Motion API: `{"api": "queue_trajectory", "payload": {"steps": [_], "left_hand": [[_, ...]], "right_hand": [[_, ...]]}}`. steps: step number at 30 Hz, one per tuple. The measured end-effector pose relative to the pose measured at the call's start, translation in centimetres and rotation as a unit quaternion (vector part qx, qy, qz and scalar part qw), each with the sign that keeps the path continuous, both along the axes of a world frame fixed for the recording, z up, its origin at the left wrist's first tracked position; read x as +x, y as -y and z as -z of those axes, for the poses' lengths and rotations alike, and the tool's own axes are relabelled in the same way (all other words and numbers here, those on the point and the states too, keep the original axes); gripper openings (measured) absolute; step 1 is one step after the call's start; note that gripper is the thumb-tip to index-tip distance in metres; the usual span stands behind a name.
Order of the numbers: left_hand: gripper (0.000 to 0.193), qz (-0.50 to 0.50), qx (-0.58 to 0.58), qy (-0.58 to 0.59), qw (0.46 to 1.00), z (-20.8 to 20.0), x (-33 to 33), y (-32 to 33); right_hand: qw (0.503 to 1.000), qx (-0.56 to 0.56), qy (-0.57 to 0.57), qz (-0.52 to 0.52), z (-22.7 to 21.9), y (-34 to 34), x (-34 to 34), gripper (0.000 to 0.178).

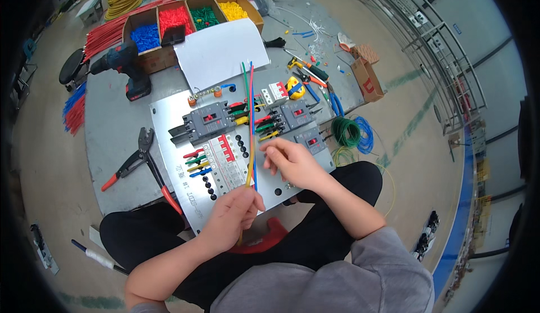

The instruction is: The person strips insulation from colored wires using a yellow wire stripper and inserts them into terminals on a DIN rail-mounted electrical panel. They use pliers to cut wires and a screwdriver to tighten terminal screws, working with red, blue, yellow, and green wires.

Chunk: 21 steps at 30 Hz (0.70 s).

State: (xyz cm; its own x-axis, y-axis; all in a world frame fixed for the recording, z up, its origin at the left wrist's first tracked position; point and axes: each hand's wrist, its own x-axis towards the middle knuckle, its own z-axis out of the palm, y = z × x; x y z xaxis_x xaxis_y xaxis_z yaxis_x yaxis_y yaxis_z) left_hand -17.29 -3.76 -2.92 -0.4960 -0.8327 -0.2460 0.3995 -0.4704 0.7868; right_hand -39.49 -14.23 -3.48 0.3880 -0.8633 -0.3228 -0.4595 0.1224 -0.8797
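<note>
My left hand is closed round a yellow wire, near the front edge of a metal mounting plate. Beside it a red wire, a green wire and a blue wire run up over the plate; whether the hand holds them too is unclear. My right hand hovers over the plate's right side, fingers loosely bent and apart, nothing visible in them. Mounted there are a large grey circuit breaker, two smaller grey breakers and a white breaker with red levers.
Crimping pliers lie left of the plate, a cordless drill behind them. Farther back stand a box of coloured caps and a white sheet. At right are pliers, a yellow tape measure and green wire coils.
</note>
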Motion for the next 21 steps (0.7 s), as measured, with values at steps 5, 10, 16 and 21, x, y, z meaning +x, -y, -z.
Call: {"api": "queue_trajectory", "payload": {"steps": [5, 10, 16, 21], "left_hand": [[0.059, -0.02, 0.028, -0.014, 0.999, 0.3, 0.6, -0.3], [0.052, -0.041, 0.068, -0.063, 0.995, -0.1, 1.5, -0.5], [0.043, -0.087, 0.093, -0.123, 0.984, -0.3, 2.9, -0.2], [0.031, -0.145, 0.126, -0.132, 0.972, -0.6, 3.5, -0.2]], "right_hand": [[0.954, -0.147, -0.257, -0.044, 5.0, 0.4, 2.7, 0.035], [0.932, -0.181, -0.314, 0.01, 7.1, 0.4, 4.1, 0.038], [0.93, -0.175, -0.315, 0.071, 9.2, 0.2, 3.6, 0.037], [0.948, -0.116, -0.277, 0.108, 7.7, -0.6, 4.3, 0.029]]}}
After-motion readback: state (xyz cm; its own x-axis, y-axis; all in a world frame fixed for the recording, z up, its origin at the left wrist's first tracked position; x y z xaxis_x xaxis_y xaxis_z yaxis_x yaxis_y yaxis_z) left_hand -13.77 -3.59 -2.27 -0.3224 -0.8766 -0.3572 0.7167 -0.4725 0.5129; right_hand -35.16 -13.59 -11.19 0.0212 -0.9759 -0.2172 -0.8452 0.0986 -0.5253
